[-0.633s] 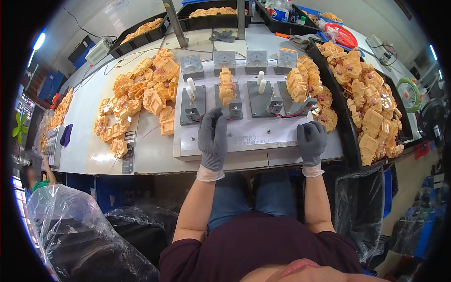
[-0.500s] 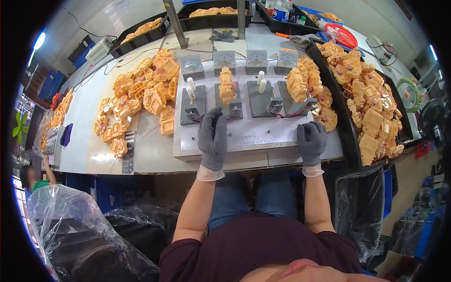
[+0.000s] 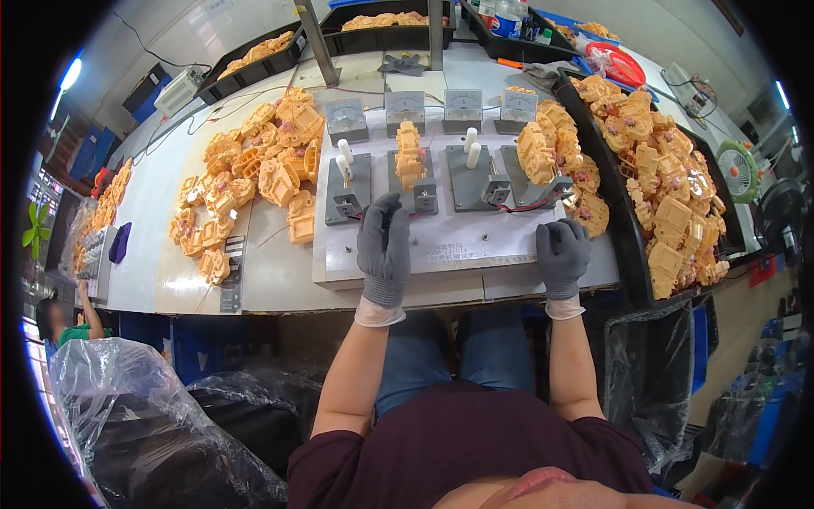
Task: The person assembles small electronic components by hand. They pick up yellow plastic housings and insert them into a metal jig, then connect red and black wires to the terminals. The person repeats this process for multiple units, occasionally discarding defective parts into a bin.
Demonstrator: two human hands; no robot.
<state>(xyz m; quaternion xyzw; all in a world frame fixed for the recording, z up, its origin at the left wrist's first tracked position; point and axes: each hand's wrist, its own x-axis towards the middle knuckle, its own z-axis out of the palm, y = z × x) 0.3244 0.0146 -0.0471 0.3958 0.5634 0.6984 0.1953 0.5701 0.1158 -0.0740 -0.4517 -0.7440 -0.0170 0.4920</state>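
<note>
Head view, and I'm looking straight down on both gloved hands resting on the white test board (image 3: pixel 458 246). My left hand (image 3: pixel 383 248) lies flat, fingers spread loosely forward, holding nothing, fingertips just short of the grey fixture plates (image 3: pixel 348 188). My right hand (image 3: pixel 561 255) sits curled at the board's right edge, fingers bent under; I cannot tell whether anything is in it. One orange plastic part (image 3: pixel 409 154) stands on the second fixture, beneath the row of small meters (image 3: pixel 404 107). Piles of orange parts (image 3: pixel 254 174) lie left of the board, more fill the black tray (image 3: pixel 629 246) on the right.
</note>
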